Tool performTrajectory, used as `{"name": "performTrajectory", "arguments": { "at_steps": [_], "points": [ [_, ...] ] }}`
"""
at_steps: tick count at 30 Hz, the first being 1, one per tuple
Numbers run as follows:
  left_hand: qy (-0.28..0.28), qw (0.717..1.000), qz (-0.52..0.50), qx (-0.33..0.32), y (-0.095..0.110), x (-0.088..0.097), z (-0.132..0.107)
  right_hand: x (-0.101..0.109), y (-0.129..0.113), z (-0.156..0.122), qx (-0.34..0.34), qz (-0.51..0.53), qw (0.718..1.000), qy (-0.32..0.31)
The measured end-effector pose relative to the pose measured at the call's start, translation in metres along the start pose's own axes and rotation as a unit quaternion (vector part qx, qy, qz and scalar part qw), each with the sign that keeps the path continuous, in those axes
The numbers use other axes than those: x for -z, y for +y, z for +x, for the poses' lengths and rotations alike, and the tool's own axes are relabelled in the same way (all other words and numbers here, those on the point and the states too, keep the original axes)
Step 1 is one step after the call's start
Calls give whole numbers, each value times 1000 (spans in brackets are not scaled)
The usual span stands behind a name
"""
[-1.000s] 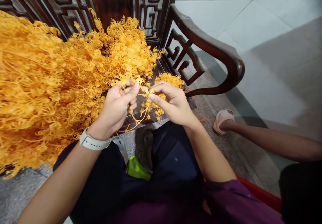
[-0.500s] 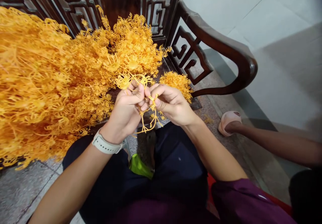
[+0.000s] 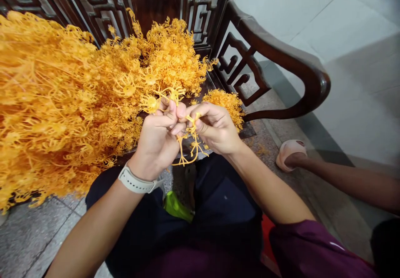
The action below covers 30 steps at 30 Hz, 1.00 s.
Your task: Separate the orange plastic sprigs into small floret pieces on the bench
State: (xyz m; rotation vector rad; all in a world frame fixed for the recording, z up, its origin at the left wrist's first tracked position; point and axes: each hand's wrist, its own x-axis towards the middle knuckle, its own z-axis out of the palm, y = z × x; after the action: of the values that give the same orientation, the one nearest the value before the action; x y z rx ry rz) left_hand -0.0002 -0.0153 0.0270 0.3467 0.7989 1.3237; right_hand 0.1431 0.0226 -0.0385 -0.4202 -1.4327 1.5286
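Above my lap, both hands pinch thin yellow-orange plastic flower pieces. My left hand (image 3: 161, 134), with a pale watch on the wrist, is closed on a piece whose fringed, cup-like flower heads (image 3: 150, 103) stick out above the fingers. Between thumb and forefinger, my right hand (image 3: 217, 128) grips a branching plastic sprig (image 3: 194, 146), and its thin stems hang down in a loop between the two hands. Whether the two pieces are joined is hidden by the fingers. A large heap of the same plastic flowers (image 3: 71, 103) covers the bench to the left and behind my hands.
A smaller pile of orange pieces (image 3: 226, 105) lies on the bench seat beside the curved wooden armrest (image 3: 281, 51). At the right, another person's foot in a pale slipper (image 3: 290, 155) rests on the floor. Something bright green (image 3: 177, 207) shows between my knees.
My fingers have drawn slightly apart, with more of the yellow stem showing between them. The whole view has shifted a little, so the bench and heap appear farther right.
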Motion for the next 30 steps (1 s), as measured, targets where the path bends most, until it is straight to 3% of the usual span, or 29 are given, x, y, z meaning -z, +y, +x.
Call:
{"name": "performTrajectory", "arguments": {
  "at_steps": [5, 11, 14, 25, 28, 30],
  "points": [
    [5, 1000, 8, -9, 1, 0, 1, 0, 4, 1, 1, 48, 999, 8],
    [-32, 998, -46, -7, 3, -2, -7, 1, 3, 2, -9, 58, 998, 7],
    [-26, 997, -72, 2, 1, -5, -7, 4, 1, 5, -14, 70, 997, 15],
    [-63, 992, -105, 14, -4, -18, -14, 4, -9, 0, 0, 34, 997, 63],
    [-76, 991, -111, -11, 9, -11, -13, 4, -9, -4, 10, 35, 999, 21],
    [-83, 985, -126, -79, 24, -4, -11, 2, -10, -9, 8, 41, 998, -46]
  ]
}}
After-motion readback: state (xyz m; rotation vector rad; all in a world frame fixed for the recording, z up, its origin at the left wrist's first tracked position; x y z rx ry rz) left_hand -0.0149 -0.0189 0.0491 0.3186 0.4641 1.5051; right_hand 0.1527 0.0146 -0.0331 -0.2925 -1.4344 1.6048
